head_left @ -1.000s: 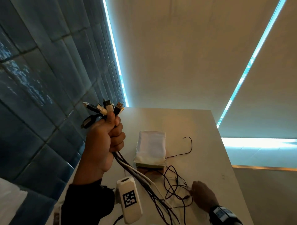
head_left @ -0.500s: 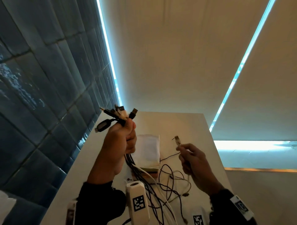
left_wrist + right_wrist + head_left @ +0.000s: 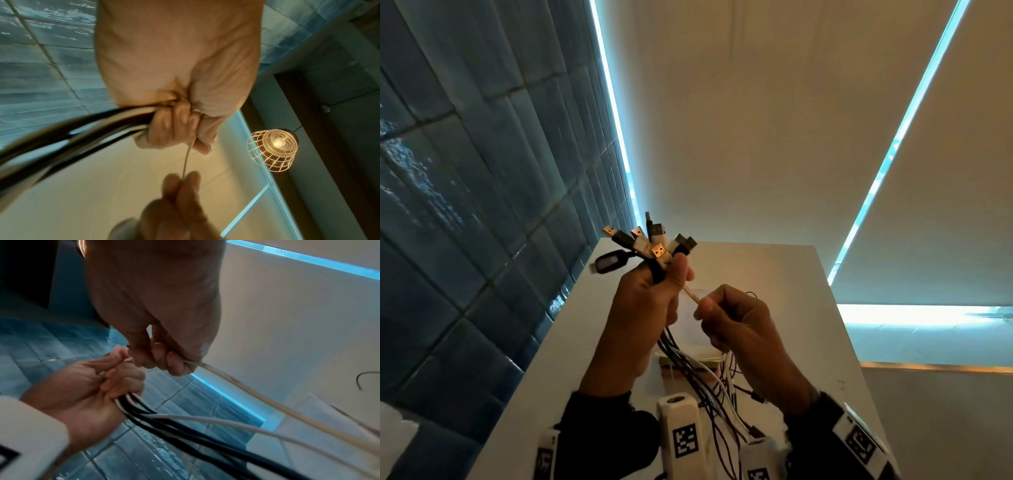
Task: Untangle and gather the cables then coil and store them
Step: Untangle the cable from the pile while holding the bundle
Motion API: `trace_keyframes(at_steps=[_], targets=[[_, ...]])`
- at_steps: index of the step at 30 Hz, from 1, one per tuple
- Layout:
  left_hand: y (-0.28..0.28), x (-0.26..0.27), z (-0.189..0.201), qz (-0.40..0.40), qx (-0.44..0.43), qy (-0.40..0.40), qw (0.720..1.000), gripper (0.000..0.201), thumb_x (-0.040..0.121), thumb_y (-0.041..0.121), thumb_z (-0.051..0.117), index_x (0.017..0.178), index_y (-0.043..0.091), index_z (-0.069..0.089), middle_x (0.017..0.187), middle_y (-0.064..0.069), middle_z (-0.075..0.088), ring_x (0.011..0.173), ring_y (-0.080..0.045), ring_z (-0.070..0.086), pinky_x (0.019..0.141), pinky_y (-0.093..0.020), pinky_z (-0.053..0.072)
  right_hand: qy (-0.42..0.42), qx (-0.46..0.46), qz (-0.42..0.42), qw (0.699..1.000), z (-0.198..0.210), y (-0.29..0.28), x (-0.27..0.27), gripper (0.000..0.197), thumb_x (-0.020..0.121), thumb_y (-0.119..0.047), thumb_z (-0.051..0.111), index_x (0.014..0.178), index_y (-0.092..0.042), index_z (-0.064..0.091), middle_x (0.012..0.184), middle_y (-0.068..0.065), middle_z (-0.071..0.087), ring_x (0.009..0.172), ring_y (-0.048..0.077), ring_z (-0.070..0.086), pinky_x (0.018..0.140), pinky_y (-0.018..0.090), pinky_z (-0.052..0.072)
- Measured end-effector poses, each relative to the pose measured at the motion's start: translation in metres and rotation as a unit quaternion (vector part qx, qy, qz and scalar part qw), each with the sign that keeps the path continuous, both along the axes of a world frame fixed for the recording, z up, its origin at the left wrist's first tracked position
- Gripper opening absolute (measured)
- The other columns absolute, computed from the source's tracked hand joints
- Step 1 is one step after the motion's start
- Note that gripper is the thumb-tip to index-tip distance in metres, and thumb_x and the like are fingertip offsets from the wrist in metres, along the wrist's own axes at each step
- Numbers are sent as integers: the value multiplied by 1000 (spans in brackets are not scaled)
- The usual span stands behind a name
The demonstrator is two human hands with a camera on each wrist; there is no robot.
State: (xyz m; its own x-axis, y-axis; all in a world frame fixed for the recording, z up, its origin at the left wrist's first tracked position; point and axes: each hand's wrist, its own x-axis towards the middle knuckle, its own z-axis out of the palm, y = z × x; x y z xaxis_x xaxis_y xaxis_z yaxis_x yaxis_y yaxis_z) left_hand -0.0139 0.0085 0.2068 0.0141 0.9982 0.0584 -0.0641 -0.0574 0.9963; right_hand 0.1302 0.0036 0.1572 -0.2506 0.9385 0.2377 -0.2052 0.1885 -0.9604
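one more cable being fed into the raised bundle

the left hand (image 3: pixel 643 308) was clenched round a bundle of cables (image 3: pixel 185 423), black and white, smooth and round, their metal usb plugs (image 3: pixel 650 241) fanned above the fist over the white table (image 3: pixel 822 342). the right hand (image 3: pixel 743 329), just beside it, pinched a thin pale cable (image 3: pixel 267 405) between thumb and fingertips; a short taut stretch ran diagonally up-left from that pinch into the left thumb's grip. the rest trailed down toward the loose strands (image 3: pixel 726 404) on the table. tucking it in looked like a job for the nearer left fingers.
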Motion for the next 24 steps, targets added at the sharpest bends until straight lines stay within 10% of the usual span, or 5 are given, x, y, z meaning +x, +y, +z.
trace_keyframes(at_steps=[5,8,14,24], targets=[[3,6,0,15,28,38,999,46,83,60,42,61,21,52,53,2,40,49,-15,38,50,-28,36,31,21,46,998,6,8,-10,21,95,-21,54,82,-6,61,59,-7,51,51,6,37,49,16,34],[4,6,3,54,39,12,998,43,85,55,40,66,20,54,62,3,58,69,-18,63,74,-40,51,27,19,84,996,-5,14,-7,22,95,-23,56,78,-13,64,64,13,44,54,11,35,50,17,30],[6,2,22,40,43,-122,991,44,88,51,43,62,16,37,50,4,23,43,-11,20,45,-28,23,-32,-17,101,994,-49,23,3,24,96,-23,53,74,-19,61,64,-7,47,55,5,38,54,16,33],[4,-7,27,-7,90,-91,992,41,91,39,43,58,17,35,52,2,21,46,-12,18,44,-26,21,-75,-57,81,992,-99,35,17,23,96,-24,53,77,-12,62,64,-6,47,56,4,37,55,14,33]])
